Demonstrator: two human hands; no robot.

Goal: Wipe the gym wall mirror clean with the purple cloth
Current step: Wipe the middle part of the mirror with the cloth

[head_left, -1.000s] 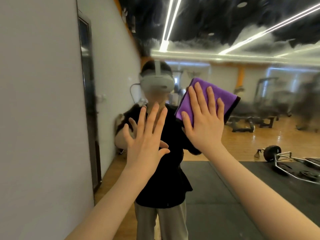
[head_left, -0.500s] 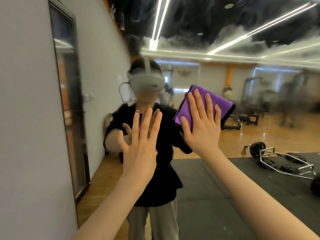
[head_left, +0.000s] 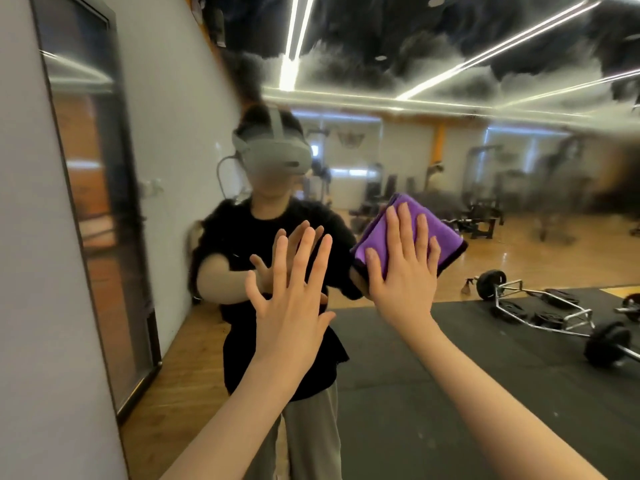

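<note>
The gym wall mirror (head_left: 450,393) fills most of the view ahead of me. A folded purple cloth (head_left: 382,233) with a dark edge lies flat against the glass. My right hand (head_left: 401,261) presses it there with straight, spread fingers. My left hand (head_left: 291,292) is raised beside it, fingers straight and spread, palm toward the glass; whether it touches the mirror is unclear. The upper part of the mirror looks hazy and smeared.
A grey wall (head_left: 41,306) stands to the left, with a dark-framed narrow panel (head_left: 100,209) beside the mirror's edge. Reflected in the glass are a person in a headset, black floor mats, a barbell frame (head_left: 540,306) with weight plates, and gym machines.
My right hand has slid the purple cloth down and to the right on the glass. My left hand has stayed raised and flat. The view has shifted a little to the left.
</note>
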